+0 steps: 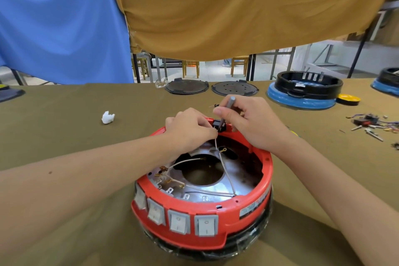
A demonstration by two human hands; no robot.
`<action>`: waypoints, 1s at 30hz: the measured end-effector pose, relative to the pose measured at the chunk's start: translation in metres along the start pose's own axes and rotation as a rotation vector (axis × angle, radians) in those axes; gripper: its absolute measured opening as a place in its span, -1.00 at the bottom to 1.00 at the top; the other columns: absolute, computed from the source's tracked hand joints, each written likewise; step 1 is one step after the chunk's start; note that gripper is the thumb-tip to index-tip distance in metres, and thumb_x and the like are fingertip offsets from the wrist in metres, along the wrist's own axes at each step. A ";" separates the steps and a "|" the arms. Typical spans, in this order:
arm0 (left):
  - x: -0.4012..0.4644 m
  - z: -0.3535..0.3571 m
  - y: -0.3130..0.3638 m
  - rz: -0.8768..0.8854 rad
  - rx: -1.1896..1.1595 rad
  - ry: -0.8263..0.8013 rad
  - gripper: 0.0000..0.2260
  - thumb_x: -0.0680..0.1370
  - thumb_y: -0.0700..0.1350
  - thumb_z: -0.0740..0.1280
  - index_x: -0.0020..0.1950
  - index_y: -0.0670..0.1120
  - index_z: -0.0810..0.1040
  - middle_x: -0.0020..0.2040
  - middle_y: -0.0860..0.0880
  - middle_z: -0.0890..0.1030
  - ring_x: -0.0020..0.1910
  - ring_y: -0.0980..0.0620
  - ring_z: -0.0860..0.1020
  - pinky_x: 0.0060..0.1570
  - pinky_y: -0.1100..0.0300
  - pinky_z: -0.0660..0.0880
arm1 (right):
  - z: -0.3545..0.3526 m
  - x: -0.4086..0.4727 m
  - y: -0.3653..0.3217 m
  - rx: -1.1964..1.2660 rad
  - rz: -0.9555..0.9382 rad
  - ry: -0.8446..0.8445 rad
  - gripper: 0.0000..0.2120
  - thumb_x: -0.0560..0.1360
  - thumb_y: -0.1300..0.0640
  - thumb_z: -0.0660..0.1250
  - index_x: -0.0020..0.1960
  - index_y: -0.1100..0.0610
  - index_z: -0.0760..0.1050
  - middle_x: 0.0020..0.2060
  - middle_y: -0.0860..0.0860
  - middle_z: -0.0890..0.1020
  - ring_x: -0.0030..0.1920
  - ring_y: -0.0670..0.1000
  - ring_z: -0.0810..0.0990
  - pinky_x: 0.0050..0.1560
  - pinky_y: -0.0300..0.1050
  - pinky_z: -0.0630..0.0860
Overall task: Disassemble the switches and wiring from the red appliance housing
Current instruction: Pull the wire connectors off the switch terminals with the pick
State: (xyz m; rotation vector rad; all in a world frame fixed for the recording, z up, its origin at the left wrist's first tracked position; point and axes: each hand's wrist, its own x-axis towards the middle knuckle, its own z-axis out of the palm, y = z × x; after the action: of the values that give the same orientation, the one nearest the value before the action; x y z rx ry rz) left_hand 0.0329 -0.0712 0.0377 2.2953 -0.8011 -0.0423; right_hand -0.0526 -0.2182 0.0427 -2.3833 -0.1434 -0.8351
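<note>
While left hand [190, 129] pinches wire [224, 170] | right hand [248, 123] grips screwdriver [226, 112] | over red housing [216, 207] far rim

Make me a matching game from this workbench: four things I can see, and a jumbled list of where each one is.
Things:
1. grey switches
2. white scrap
3. grey tool
4. black lids

Places:
A. in the right hand
B. at the table's far edge
C. along the red housing's near side
D. alone on the cloth, left of the left hand

Pairs: 1-C, 2-D, 3-A, 4-B
</note>
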 end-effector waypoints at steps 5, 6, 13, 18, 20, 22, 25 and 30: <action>0.001 0.000 0.004 -0.042 -0.016 -0.013 -0.90 0.42 0.04 0.46 -0.23 0.06 0.74 -0.03 0.12 0.64 0.09 0.07 0.45 0.00 0.13 0.13 | 0.003 0.008 0.000 0.032 0.065 -0.029 -0.74 0.60 -0.05 0.29 -0.12 0.10 0.59 -0.30 0.02 0.64 -0.32 -0.06 0.57 -0.19 0.00 0.57; 0.001 0.000 0.005 -0.048 -0.012 -0.019 -0.90 0.43 0.04 0.46 -0.22 0.06 0.74 -0.02 0.11 0.65 0.09 0.07 0.44 0.00 0.14 0.13 | 0.004 0.009 0.000 0.025 0.051 -0.031 -0.75 0.60 -0.05 0.29 -0.13 0.08 0.58 -0.32 0.00 0.62 -0.33 -0.08 0.55 -0.22 -0.09 0.54; 0.002 -0.002 0.006 -0.058 0.019 -0.043 -0.90 0.44 0.07 0.46 -0.19 0.09 0.74 0.05 0.09 0.65 0.12 0.02 0.45 0.02 0.12 0.18 | 0.003 0.006 0.000 -0.002 -0.058 -0.044 -0.77 0.60 0.00 0.32 -0.22 -0.18 0.49 -0.35 -0.09 0.61 -0.29 -0.15 0.53 -0.25 -0.34 0.37; 0.001 -0.001 0.005 -0.056 -0.017 -0.039 -0.90 0.44 0.05 0.47 -0.22 0.07 0.74 0.00 0.14 0.61 0.05 0.07 0.36 -0.04 0.12 0.10 | 0.005 0.006 0.007 0.151 0.028 -0.003 -0.79 0.60 0.01 0.31 -0.21 -0.03 0.55 -0.33 -0.08 0.65 -0.33 -0.18 0.55 -0.26 -0.36 0.42; 0.001 0.000 0.004 -0.056 -0.023 -0.038 -0.90 0.43 0.05 0.47 -0.23 0.08 0.74 -0.04 0.19 0.58 0.05 0.07 0.36 -0.02 0.12 0.10 | 0.005 0.006 0.009 0.214 0.088 0.024 -0.78 0.61 0.03 0.32 -0.21 0.02 0.55 -0.36 -0.12 0.63 -0.35 -0.19 0.56 -0.30 -0.38 0.43; 0.001 -0.001 0.004 -0.056 -0.016 -0.040 -0.90 0.43 0.06 0.47 -0.24 0.09 0.73 -0.06 0.20 0.57 0.04 0.07 0.36 -0.03 0.12 0.10 | 0.006 0.006 0.009 0.197 0.102 0.027 -0.78 0.61 0.03 0.32 -0.21 0.01 0.54 -0.38 -0.15 0.62 -0.36 -0.20 0.56 -0.31 -0.40 0.43; 0.002 0.000 0.004 -0.062 -0.023 -0.040 -0.89 0.43 0.07 0.47 -0.26 0.09 0.73 -0.06 0.20 0.58 -0.01 0.08 0.34 -0.07 0.11 0.09 | 0.005 0.004 0.006 0.089 0.027 0.011 -0.79 0.60 -0.01 0.31 -0.19 -0.01 0.56 -0.33 -0.08 0.64 -0.30 -0.15 0.57 -0.24 -0.28 0.46; 0.002 -0.001 0.004 -0.054 -0.040 -0.046 -0.88 0.42 0.07 0.46 -0.25 0.07 0.73 0.00 0.09 0.67 0.07 0.05 0.45 -0.01 0.09 0.14 | 0.002 0.005 0.001 -0.129 -0.117 -0.103 -0.78 0.60 -0.01 0.29 -0.13 0.07 0.58 -0.26 -0.03 0.63 -0.19 -0.03 0.57 -0.12 -0.08 0.48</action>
State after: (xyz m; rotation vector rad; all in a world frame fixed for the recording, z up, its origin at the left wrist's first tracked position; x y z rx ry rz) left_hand 0.0325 -0.0734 0.0412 2.2855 -0.7554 -0.1351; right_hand -0.0476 -0.2178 0.0438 -2.5610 -0.2808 -0.7961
